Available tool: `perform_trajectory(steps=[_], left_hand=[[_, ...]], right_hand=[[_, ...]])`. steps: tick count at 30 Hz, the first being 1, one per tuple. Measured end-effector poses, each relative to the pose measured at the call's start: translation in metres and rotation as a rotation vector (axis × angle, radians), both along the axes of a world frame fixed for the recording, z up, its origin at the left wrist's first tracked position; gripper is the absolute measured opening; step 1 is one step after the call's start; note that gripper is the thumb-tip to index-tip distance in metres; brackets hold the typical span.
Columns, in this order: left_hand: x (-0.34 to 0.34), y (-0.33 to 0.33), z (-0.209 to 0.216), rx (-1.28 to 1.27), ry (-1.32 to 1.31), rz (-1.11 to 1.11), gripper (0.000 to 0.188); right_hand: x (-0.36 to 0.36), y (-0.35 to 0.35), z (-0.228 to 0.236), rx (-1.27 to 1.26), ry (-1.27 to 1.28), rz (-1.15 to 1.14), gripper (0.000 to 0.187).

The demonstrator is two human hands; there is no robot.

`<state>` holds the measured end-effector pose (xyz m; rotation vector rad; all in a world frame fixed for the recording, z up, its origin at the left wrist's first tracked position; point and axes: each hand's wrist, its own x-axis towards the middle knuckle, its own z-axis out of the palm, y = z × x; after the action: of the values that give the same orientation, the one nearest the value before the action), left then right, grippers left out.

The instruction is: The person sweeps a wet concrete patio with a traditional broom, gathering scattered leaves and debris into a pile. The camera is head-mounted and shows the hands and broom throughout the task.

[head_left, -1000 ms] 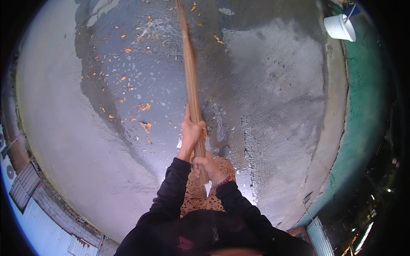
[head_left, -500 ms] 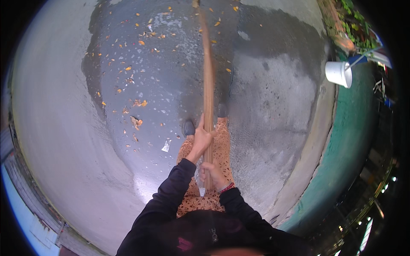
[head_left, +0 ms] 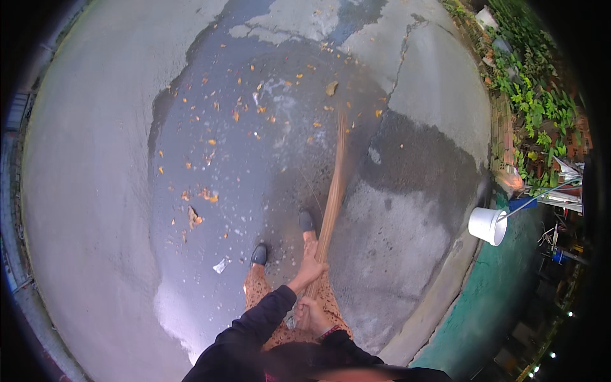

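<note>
A long stick broom (head_left: 333, 197), a bundle of thin brown twigs, slants away from my body over the wet concrete. My left hand (head_left: 310, 270) wraps round it farther out, in front of my legs. Closer to my waist, my right hand (head_left: 312, 316) grips the near end of the same bundle. The blurred far tip spreads at the wet ground near some scattered yellow leaves (head_left: 212, 142). A larger brown leaf (head_left: 331, 88) is just beyond the tip. Left of my feet lies a crumpled silvery scrap (head_left: 221, 265).
A white bucket (head_left: 486, 226) with a pole leaning in it stands on the right, near a green-painted strip (head_left: 464, 312). Leafy plants (head_left: 541, 121) grow along a low brick edge (head_left: 498, 137) at the far right. A low wall borders the left side.
My view has shifted, showing more ground ahead. The broom's far end has swung to the right, both hands still round it. My right foot has stepped forward, past the left.
</note>
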<state>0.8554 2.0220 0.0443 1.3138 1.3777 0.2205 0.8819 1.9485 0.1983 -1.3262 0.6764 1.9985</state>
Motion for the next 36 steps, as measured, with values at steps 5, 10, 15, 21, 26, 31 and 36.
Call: perform_trajectory(steps=[5,10,15,21,26,31,36], left_hand=[[0.021,0.086,-0.012,-0.622,-0.35,0.304,0.066],[0.017,0.177,0.034,-0.343,-0.417,0.792,0.059],[-0.022,0.126,0.089,-0.424,-0.696,1.418,0.059],[-0.078,-0.074,0.085,-0.453,-0.539,1.93,0.041],[-0.11,-0.211,0.034,-0.921,-0.46,2.243,0.014],[-0.078,-0.121,-0.004,-0.678,-0.327,1.956,0.01],[-0.005,0.043,-0.005,-0.567,-0.408,1.492,0.1]], right_hand=[[0.032,0.086,-0.032,0.048,0.084,-0.057,0.014],[0.092,0.175,-0.041,0.318,0.099,0.38,0.008],[0.089,0.166,-0.027,0.635,-0.057,1.073,0.014],[0.041,0.065,-0.041,0.055,0.676,1.245,0.012],[-0.023,-0.008,-0.075,-0.239,0.75,1.248,0.013],[0.005,0.052,-0.096,-0.332,0.499,0.956,0.016],[0.087,0.132,-0.057,-0.05,0.229,0.745,0.011]])
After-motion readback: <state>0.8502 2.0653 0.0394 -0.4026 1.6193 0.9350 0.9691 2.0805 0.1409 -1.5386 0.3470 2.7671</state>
